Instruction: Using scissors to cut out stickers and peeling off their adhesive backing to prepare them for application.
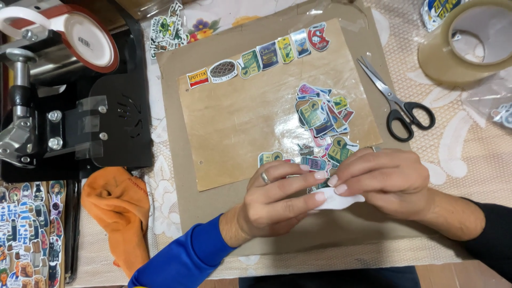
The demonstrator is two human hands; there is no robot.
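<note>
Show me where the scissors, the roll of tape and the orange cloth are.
scissors [395,102]: head view, on the pivot where blades meet handles.
roll of tape [445,58]: head view, on its outer tan wall.
orange cloth [120,205]: head view, on its crumpled middle.

orange cloth [120,213], black-handled scissors [405,114], multicoloured stickers [322,114], brown cardboard [176,133], white floral tablecloth [458,144].

Left sleeve [181,261]: bright blue — lower centre of frame
Right sleeve [493,234]: black — lower right
Ring [265,177]: silver band, left hand [277,200]
</note>
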